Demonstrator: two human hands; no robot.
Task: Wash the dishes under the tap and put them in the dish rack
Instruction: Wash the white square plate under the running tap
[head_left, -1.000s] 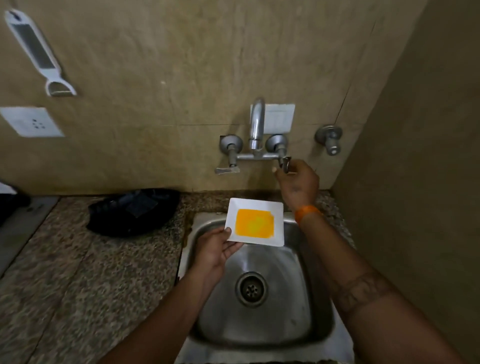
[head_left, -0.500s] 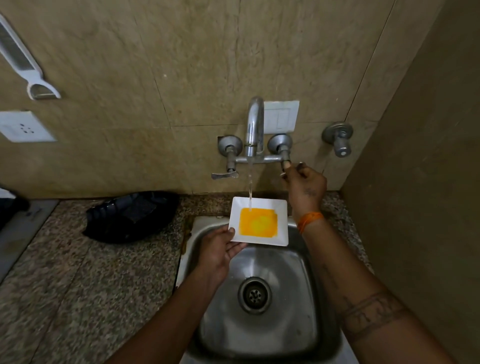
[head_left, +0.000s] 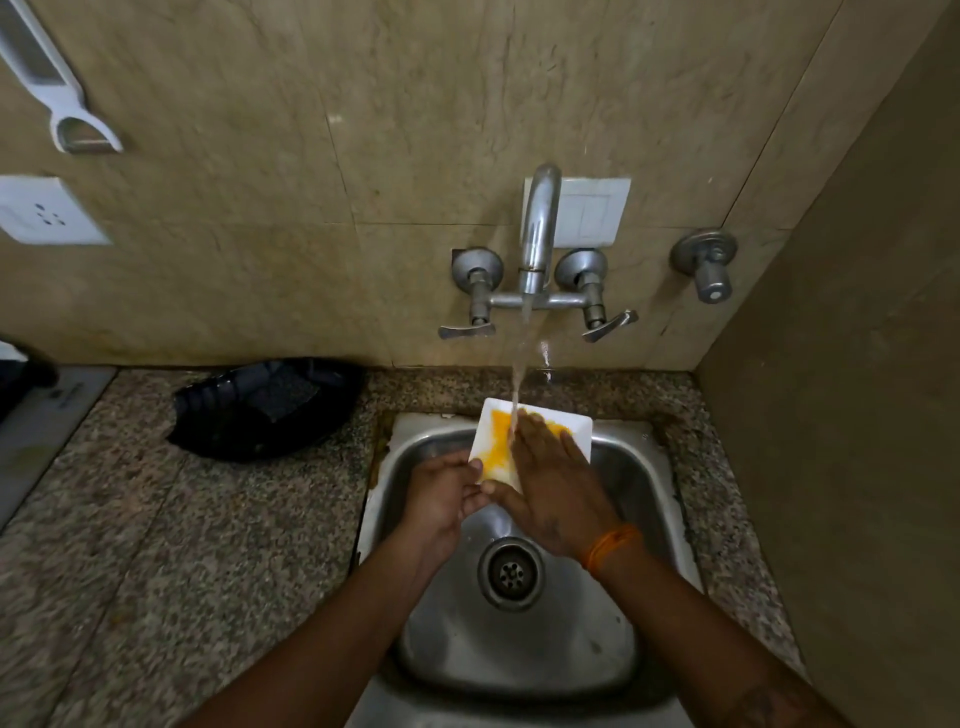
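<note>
One square white plate (head_left: 574, 427), yellow-smeared, is pinched by left hand (head_left: 441, 493); right hand (head_left: 556, 483) is pressed flat on it, fingers straight.

The sink (head_left: 395, 467) is set into the counter (head_left: 156, 545), with its drain (head_left: 511, 573) in the middle. The tap (head_left: 537, 234) is on the wall at the sink's 12 o'clock. A plate (head_left: 574, 428) is over the basin's 12 o'clock edge, under the tap, with the left hand (head_left: 441, 493) at its 8 o'clock corner and the right hand (head_left: 550, 478) on top. A rack (head_left: 260, 410) lies on the counter at the sink's 10 o'clock.
</note>
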